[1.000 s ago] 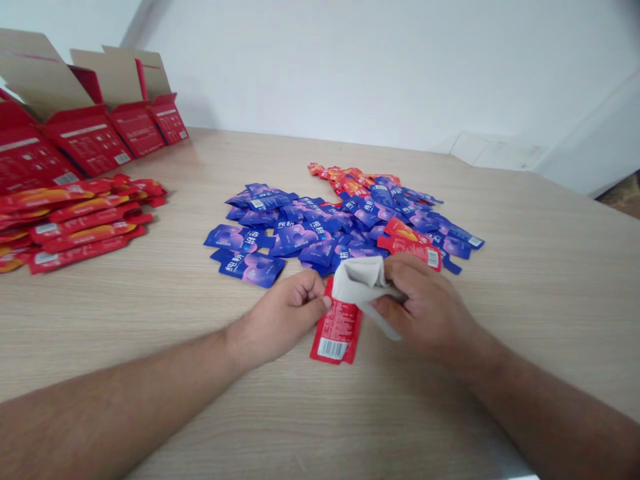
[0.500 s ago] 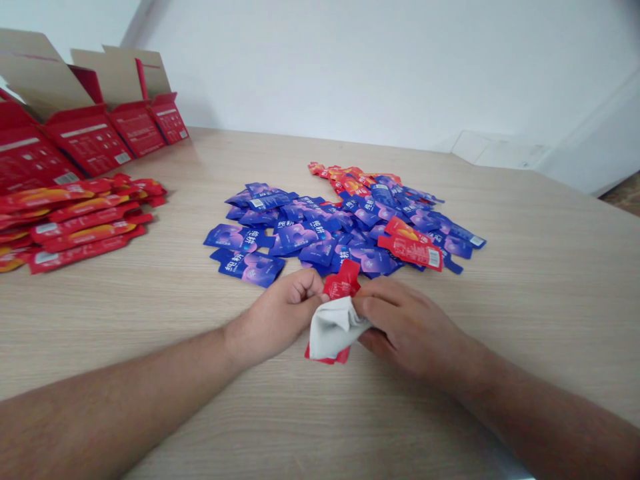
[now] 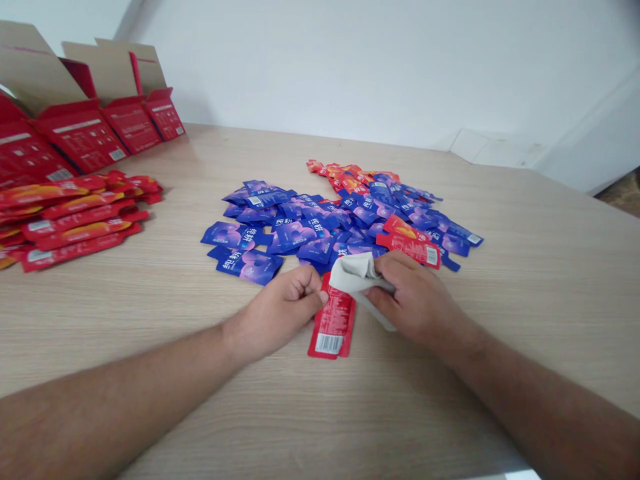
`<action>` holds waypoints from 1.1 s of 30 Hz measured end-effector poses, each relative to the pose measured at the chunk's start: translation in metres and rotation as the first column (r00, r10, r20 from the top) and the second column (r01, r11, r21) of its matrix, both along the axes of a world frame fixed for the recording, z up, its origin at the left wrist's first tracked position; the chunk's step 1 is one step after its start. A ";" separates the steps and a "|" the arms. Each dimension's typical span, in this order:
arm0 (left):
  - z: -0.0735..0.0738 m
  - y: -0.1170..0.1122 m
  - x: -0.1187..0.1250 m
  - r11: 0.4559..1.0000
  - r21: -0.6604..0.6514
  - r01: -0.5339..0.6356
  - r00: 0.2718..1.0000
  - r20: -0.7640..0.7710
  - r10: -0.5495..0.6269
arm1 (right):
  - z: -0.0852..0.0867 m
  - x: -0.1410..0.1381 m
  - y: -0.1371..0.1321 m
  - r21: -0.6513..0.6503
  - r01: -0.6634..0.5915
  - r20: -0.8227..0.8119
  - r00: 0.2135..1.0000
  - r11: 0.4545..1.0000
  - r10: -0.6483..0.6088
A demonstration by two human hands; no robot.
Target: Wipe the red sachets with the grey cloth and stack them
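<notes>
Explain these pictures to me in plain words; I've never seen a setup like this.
There is no machine here, just a person working with two bare hands. Every picture comes from one camera worn on the person's head, looking forward and down, so the forearms reach in from the bottom corners.

The left hand pinches the edge of a red packet, barcode side up. The right hand grips a folded pale cloth, which covers the packet's upper end from this angle.

Beyond them on the wooden table lies a loose pile of blue packets, with some red-orange packets toward the back. At the far left are stacked red packets and, behind those, red boxes with raised flaps.
</notes>
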State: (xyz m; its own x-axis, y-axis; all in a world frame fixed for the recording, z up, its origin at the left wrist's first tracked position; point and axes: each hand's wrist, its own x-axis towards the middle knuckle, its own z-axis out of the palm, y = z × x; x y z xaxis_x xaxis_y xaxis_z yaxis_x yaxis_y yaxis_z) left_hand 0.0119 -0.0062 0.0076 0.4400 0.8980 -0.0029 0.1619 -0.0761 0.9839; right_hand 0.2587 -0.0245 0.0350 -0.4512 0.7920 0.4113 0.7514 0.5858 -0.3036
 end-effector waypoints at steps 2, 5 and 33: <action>0.001 0.000 0.000 1.000 -0.009 0.002 1.000 0.002 -0.002 | 0.000 0.000 0.000 -0.024 -0.077 0.021 0.997 0.997 0.077; 0.002 0.000 0.000 1.000 -0.024 0.009 1.000 0.015 -0.009 | -0.001 0.000 -0.001 -0.052 -0.155 0.049 0.986 0.987 0.157; 0.001 0.000 0.000 0.997 0.015 0.075 0.997 -0.009 -0.074 | 0.000 0.008 0.008 0.009 0.010 0.008 1.000 1.000 -0.010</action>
State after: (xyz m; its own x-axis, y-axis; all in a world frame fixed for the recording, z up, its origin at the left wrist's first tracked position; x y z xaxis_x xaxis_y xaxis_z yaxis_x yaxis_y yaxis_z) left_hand 0.0118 -0.0061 0.0083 0.5057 0.8627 0.0067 0.1636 -0.1035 0.9811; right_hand 0.2662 -0.0169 0.0352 -0.4465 0.7930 0.4145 0.7598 0.5807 -0.2924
